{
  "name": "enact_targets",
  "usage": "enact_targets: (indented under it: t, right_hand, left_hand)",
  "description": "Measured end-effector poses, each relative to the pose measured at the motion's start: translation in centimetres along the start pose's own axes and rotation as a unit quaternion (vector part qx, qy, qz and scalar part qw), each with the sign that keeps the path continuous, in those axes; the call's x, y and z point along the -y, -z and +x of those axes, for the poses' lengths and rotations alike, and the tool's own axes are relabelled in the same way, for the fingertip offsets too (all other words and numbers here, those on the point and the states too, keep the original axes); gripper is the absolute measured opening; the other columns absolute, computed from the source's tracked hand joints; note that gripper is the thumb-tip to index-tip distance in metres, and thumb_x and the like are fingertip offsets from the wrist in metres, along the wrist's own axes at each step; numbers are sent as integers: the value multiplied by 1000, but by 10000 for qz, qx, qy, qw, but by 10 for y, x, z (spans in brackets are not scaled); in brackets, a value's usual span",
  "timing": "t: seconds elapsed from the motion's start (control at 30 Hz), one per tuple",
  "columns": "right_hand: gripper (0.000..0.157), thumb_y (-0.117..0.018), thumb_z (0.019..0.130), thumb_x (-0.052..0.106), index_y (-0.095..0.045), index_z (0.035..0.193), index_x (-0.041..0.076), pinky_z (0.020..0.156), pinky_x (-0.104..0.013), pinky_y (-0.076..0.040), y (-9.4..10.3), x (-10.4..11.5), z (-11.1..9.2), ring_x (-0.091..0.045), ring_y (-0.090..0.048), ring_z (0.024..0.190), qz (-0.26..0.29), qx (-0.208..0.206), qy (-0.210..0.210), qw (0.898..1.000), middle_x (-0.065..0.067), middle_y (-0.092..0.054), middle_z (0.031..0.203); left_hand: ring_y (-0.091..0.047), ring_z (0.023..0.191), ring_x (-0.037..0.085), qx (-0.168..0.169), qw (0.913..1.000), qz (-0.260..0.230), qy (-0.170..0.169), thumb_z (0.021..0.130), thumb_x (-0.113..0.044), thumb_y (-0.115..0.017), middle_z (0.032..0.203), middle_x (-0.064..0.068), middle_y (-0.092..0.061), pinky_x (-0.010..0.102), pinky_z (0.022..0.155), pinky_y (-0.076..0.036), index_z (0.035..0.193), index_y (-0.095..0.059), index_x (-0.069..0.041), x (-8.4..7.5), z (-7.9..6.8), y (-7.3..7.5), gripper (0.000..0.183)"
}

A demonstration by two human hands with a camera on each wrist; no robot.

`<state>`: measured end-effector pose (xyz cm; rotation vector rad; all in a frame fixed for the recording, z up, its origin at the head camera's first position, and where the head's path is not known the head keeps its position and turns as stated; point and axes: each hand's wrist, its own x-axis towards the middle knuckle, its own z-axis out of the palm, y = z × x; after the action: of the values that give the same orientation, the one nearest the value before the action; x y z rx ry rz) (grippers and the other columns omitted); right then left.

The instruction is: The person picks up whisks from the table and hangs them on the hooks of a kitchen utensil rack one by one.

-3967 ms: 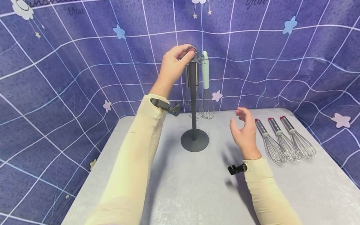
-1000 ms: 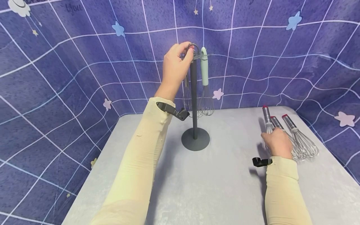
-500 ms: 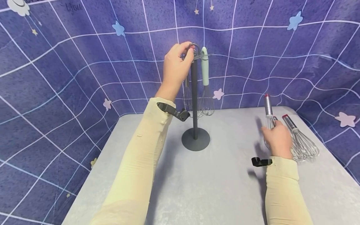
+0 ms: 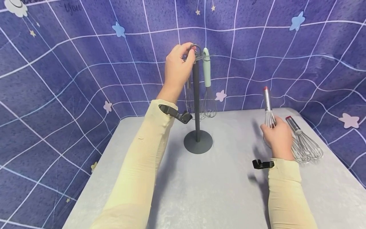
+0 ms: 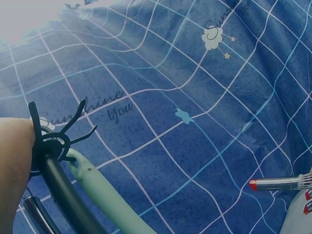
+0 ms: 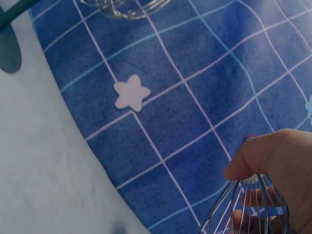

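My left hand [image 4: 177, 66] pinches the ring at the top of a dark grey utensil stand [image 4: 196, 105]. From its hooks hang a whisk with a mint-green handle [image 4: 207, 71] and, partly behind the hand and pole, a silver-handled whisk [image 4: 188, 83]. Over at the right, my right hand [image 4: 278, 136] grips a steel whisk [image 4: 267, 100] around its wires, just below the handle. That whisk stands nearly upright, its red-tipped handle pointing up. In the right wrist view, thumb and fingers wrap the wires [image 6: 214, 209]. The left wrist view shows the stand's curved hooks [image 5: 73, 119] beside my hand.
Steel whisks with red-tipped handles [image 4: 306, 143] lie on the grey table [image 4: 217, 190], beside and partly behind my right hand. The stand's round base [image 4: 198, 142] sits mid-table. A blue gridded cloth [image 4: 128, 76] hangs behind the table.
My right hand was open beside three lying whisks. It took the leftmost by its wires, then lifted it and tipped its handle upward. The left hand keeps its hold on the ring.
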<state>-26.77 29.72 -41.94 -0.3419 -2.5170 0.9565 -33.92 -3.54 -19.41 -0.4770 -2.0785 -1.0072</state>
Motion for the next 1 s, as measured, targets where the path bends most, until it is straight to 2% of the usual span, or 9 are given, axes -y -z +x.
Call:
enact_targets:
  t: [0.1, 0.23, 0.53, 1.0]
  right_hand:
    - [41, -60, 90, 32, -62, 122, 6, 75, -57, -43, -1, 6, -1, -42, -57, 93, 53, -129, 132, 9998, -20, -63, 101]
    - [40, -59, 89, 31, -62, 121, 7, 77, -58, -42, -2, 14, -3, -42, -56, 97, 128, -294, 175, 9993, -20, -62, 104]
    - [51, -58, 89, 31, -60, 135, 10, 86, -58, -42, 0, 29, -7, -42, -55, 108, 315, -492, 225, 9980, -19, -62, 108]
    - [50, -64, 87, 27, -62, 136, 13, 85, -56, -42, 0, 50, -17, -42, -56, 102, 751, -1012, 576, 9904, -19, -61, 103]
  left_hand:
    - [-58, 87, 12, -3, 10000, 4, 16, 99, -18, -60, 100, 3, -69, 23, 75, -43, 114, -76, -13, -1, 0, 0, 23]
    - [-59, 88, 13, -31, 10000, -9, -32, 99, -18, -60, 99, 3, -68, 24, 75, -43, 114, -76, -12, -2, 0, -1, 22]
    - [-58, 87, 12, -59, 10000, 57, 22, 99, -18, -60, 98, 3, -68, 23, 75, -43, 114, -76, -13, -2, 0, 0, 22]
    - [-58, 87, 11, -5, 9999, 128, 86, 100, -19, -58, 100, 2, -68, 24, 75, -43, 115, -75, -13, -2, -1, 0, 24]
